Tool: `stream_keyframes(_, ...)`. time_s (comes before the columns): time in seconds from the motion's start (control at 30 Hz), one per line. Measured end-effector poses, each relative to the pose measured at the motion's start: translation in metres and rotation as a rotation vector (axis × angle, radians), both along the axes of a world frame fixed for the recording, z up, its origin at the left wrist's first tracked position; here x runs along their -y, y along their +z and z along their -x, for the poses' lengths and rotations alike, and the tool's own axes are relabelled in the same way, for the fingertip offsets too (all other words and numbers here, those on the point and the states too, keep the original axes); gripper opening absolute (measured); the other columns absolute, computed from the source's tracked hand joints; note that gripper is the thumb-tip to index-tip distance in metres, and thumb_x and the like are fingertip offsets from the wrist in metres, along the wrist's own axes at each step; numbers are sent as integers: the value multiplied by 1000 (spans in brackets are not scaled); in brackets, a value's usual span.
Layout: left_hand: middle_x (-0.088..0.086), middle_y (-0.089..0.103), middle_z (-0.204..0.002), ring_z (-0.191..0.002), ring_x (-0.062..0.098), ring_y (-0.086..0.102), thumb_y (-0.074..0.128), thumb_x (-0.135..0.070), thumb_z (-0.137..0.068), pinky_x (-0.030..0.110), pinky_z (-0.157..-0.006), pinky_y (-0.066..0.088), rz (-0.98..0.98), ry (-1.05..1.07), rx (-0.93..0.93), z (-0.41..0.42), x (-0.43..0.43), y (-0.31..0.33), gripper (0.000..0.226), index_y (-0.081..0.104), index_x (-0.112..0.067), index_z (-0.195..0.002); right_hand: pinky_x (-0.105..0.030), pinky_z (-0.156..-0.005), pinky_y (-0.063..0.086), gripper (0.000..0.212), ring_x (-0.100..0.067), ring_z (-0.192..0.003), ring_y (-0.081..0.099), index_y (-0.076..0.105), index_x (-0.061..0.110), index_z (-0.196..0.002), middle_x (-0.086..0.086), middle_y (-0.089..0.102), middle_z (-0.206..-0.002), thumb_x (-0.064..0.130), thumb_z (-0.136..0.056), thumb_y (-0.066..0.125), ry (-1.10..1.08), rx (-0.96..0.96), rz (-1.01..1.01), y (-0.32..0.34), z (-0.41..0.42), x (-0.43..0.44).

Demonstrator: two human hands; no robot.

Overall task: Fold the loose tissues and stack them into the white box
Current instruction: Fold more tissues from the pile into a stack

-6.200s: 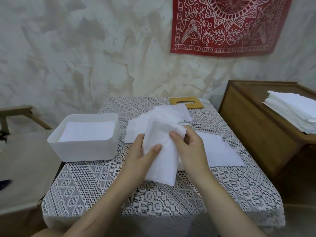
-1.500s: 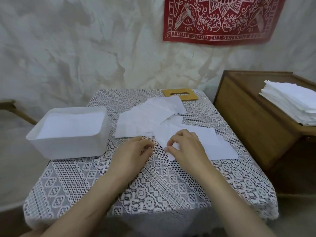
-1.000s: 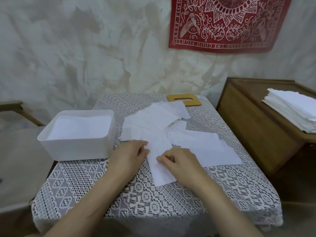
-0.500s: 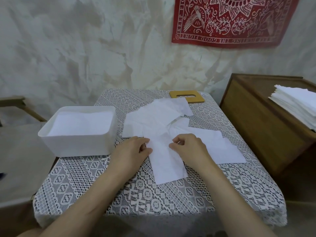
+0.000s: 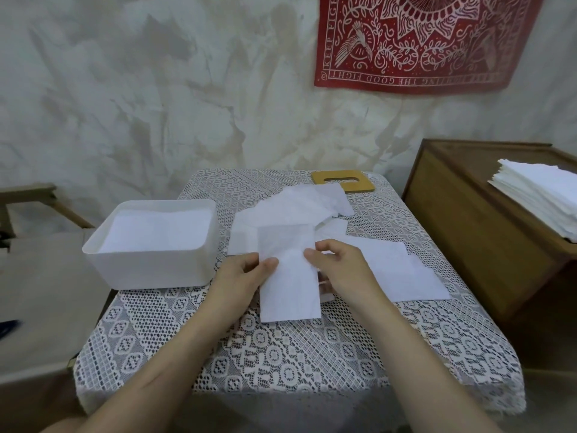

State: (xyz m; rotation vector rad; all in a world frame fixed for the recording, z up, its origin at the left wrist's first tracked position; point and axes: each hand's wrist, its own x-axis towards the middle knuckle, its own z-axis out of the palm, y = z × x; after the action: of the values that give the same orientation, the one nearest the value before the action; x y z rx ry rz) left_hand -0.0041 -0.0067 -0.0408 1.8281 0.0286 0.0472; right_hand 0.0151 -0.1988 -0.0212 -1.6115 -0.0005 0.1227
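Head: tissue (image 5: pixel 290 289), left hand (image 5: pixel 240 278), right hand (image 5: pixel 345 271)

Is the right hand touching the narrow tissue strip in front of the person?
Touching. The head view shows the thumb of the right hand lying on the right edge of the tissue strip, with the fingers curled under it.

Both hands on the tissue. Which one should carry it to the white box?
Left, probably. The left hand pinches the tissue on the side nearest the white box; the right hand holds the far edge and would cross over.
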Motion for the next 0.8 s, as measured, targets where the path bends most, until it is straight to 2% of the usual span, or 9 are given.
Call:
stream_keyframes(0.1, 9, 78, -90, -78, 23, 70, 66, -32, -100, 39, -70, 54, 52, 16, -3, -2, -2, -1, 32, 75, -1, -96, -27, -52, 53, 13, -17, -59, 66, 70, 0, -100, -8, 74, -79, 12, -96, 68, 18, 15, 47, -1, -2, -3)
stream_keyframes(0.17, 5, 80, -98, -91, 24, 76, 66, -30, -100, 44, -82, 60, 85, 11, -21, -2, -2, -1, 25, 77, -8, -99, -28, -53, 54, 14, -18, -60, 65, 70, -2, -99, -9, 74, -80, 12, -96, 68, 24, -4, 27, -1, -3, -6)
stream_keyframes(0.27, 5, 80, -97, -91, 27, 76, 66, -28, -100, 50, -85, 60, 110, 40, -40, -2, -3, -2, 21, 77, -10, -99, -27, -51, 51, 16, -18, -58, 61, 73, 2, -93, -8, 71, -76, 16, -96, 68, -9, -20, 43, -2, -7, -5)
stream_keyframes(0.3, 5, 80, -96, -88, 25, 77, 65, -28, -101, 48, -84, 61, 117, 60, -45, -2, -4, -2, 21, 76, -10, -100, -27, -51, 50, 16, -18, -58, 60, 73, 5, -89, -6, 71, -74, 18, -96, 68, -48, -1, 85, -3, -9, -3)
stream_keyframes(0.37, 9, 79, -95, -83, 21, 77, 63, -26, -102, 45, -81, 61, 124, 96, -51, -2, -8, -1, 22, 75, -7, -100, -27, -58, 48, 15, -17, -65, 63, 74, 16, -86, 2, 73, -76, 26, -96, 67, -134, 85, 353, -5, -14, 5)
stream_keyframes(0.47, 13, 79, -95, -83, 27, 74, 63, -23, -103, 46, -79, 61, 170, 150, -55, -3, -13, -1, 20, 75, -8, -97, -31, -83, 48, 20, -19, -96, 64, 70, 22, -106, 8, 70, -99, 37, -95, 67, -128, 127, 782, -6, -17, 12)
stream_keyframes(0.57, 7, 80, -89, -78, 22, 74, 63, -20, -102, 37, -67, 60, 185, 157, -54, -3, -15, -4, 17, 75, -11, -95, -33, -94, 45, 38, -23, -112, 61, 64, 20, -123, 2, 67, -116, 43, -93, 69, -72, 64, 860, -9, -21, 5)
stream_keyframes(0.67, -2, 80, -82, -70, 11, 74, 62, -17, -102, 24, -56, 55, 230, 143, -71, -1, -16, -4, 15, 74, -10, -96, -35, -90, 47, 36, -28, -112, 61, 62, 20, -120, -1, 67, -120, 44, -93, 68, -58, 52, 944, -13, -26, -5)
stream_keyframes(0.8, -2, 81, -86, -72, 11, 76, 62, -16, -103, 24, -58, 56, 258, 128, -96, 0, -17, -4, 14, 74, -11, -100, -34, -84, 44, 29, -29, -111, 61, 60, 21, -116, -3, 66, -119, 37, -93, 68, -37, 2, 935, -16, -34, -11)
